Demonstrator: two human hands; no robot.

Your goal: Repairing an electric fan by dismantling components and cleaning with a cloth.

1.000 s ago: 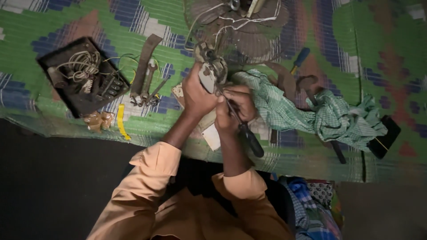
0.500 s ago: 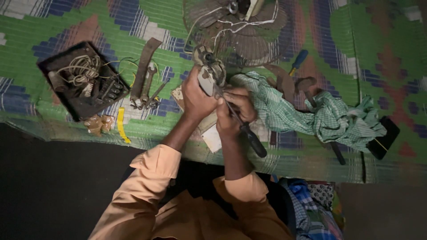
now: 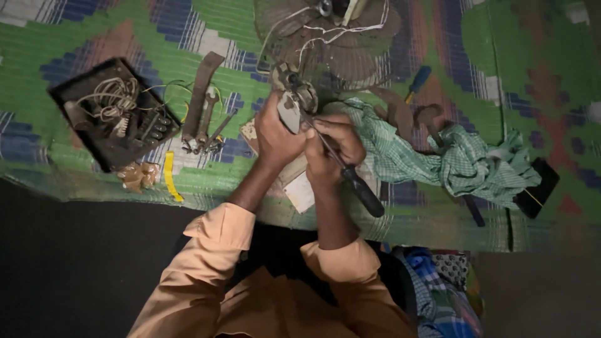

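1. The left hand is closed around a small metal part, held up over the green mat.
2. The right hand is closed on a screwdriver; its tip meets the part, and its black handle slants down to the right.
3. A green checked cloth lies just right of the hands.
4. A fan guard with white wires sits beyond the part.
5. To the left lie 3 wrenches and a black tray of wire coils.
6. A blue screwdriver rests near the cloth.
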